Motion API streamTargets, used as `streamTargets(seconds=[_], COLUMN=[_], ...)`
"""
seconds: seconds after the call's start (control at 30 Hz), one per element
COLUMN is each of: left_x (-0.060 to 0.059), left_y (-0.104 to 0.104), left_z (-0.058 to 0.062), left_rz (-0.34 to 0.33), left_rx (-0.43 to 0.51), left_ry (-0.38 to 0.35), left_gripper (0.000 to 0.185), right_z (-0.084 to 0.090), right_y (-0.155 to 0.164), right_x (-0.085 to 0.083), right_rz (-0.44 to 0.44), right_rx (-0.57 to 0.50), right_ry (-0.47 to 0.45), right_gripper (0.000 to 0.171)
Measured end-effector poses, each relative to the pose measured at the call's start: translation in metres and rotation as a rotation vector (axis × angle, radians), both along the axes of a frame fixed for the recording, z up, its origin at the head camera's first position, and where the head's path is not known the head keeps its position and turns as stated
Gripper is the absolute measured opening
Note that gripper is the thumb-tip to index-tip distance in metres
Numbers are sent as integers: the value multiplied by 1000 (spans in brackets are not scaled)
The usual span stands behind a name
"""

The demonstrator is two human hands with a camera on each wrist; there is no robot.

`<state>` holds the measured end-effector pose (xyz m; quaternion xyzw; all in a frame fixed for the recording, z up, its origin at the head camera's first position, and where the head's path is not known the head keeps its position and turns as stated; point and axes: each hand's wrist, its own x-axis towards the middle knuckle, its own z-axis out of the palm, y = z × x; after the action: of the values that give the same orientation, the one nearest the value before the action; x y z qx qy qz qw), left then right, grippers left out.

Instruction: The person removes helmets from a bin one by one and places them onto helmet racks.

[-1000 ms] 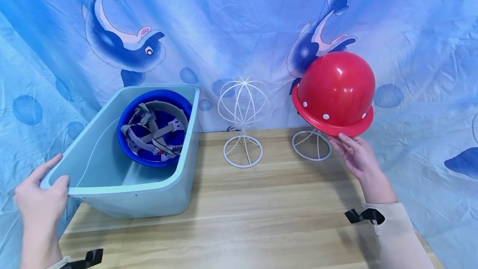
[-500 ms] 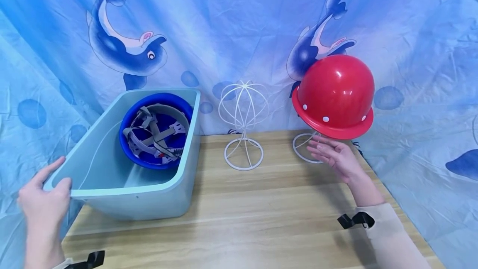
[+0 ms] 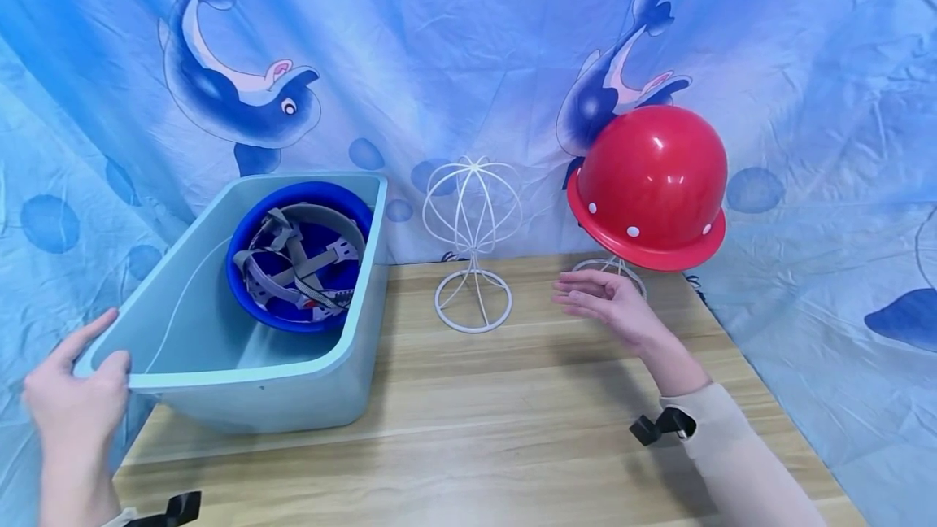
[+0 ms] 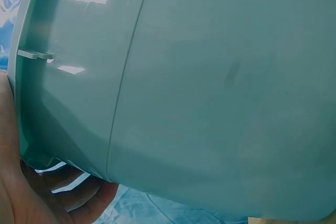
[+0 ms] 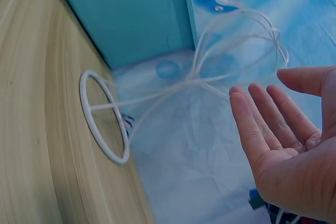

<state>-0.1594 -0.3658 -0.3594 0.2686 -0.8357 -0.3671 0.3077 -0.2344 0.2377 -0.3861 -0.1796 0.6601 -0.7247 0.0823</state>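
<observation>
A pale teal bin (image 3: 241, 381) holds a royal-blue helmet (image 3: 300, 254) with grey straps. At three o'clock stands a white wire stand (image 3: 472, 246), then a glossy red helmet (image 3: 647, 185), apparently white-studded. The blue backdrop (image 3: 439, 47) bears dolphins.

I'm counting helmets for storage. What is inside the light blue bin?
Inside the light blue bin lies one blue helmet, upside down, grey straps showing. The left hand grips the bin's corner. The floor under the helmet is hidden.

Bare white wire stand (image 3: 472, 244) at table centre back, red helmet (image 3: 648, 185) on another stand at its 3 o'clock, wooden table (image 3: 476, 421), blue dolphin-print cloth (image 3: 439, 47) behind at 12 o'clock
</observation>
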Motion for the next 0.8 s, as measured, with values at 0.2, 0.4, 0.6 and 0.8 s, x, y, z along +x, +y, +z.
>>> streamTargets(seconds=[0.2, 0.4, 0.6, 0.8], left_x=[0, -2, 0, -1], left_y=[0, -2, -2, -3], left_z=[0, -1, 0, 2], left_rz=[4, 5, 6, -3], left_rx=[14, 9, 40, 9], left_ry=[-15, 22, -6, -49], left_gripper=[56, 54, 56, 55], right_z=[1, 3, 5, 7], right_y=[-18, -35, -52, -60], right_x=[-1, -1, -1, -3], right_rz=[31, 60, 118, 130], right_rx=[33, 72, 89, 117], right_ry=[8, 42, 66, 72], right_gripper=[42, 39, 38, 37])
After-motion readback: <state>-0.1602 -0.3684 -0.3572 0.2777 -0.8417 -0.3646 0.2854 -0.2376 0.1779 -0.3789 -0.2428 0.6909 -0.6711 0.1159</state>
